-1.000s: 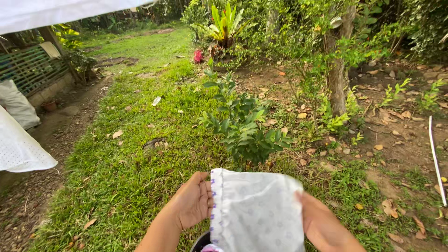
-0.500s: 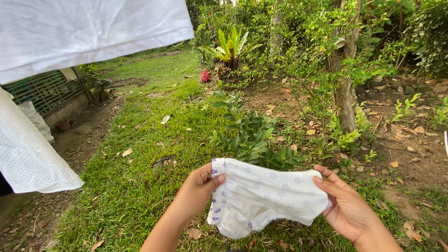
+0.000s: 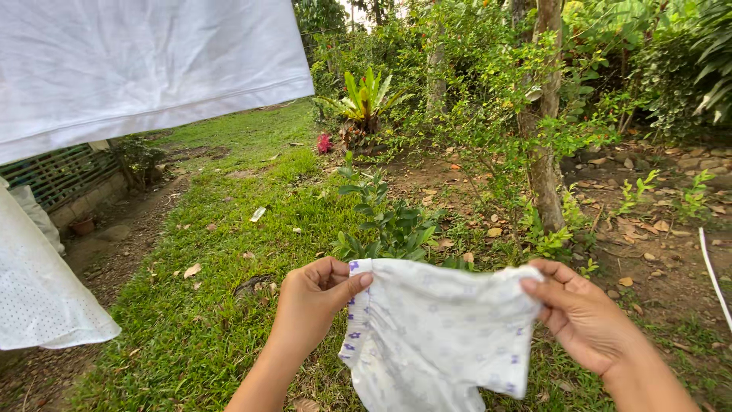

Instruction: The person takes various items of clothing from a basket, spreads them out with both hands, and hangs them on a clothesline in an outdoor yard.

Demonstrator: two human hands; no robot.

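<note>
You hold a small white cloth [image 3: 435, 328] stretched between both hands, low in the middle of the view, above the grass [image 3: 229, 252]. Your left hand [image 3: 313, 301] pinches its upper left corner, thumb closed over the edge against the fingers, right where a line of purple stitches runs down the hem. Your right hand [image 3: 583, 317] grips the upper right corner, fingers curled over the top of the fabric. The cloth hangs slack below your hands, creased, its lower edge dropping out of the bottom of the view. Just beyond it stands a low leafy bush [image 3: 389, 225], and further right a thin tree trunk [image 3: 543, 168] rises from bare, leaf-strewn soil. A big white sheet [image 3: 145, 65] hangs across the upper left, with a dotted white fabric [image 3: 42, 294] hanging at the left edge.
</note>
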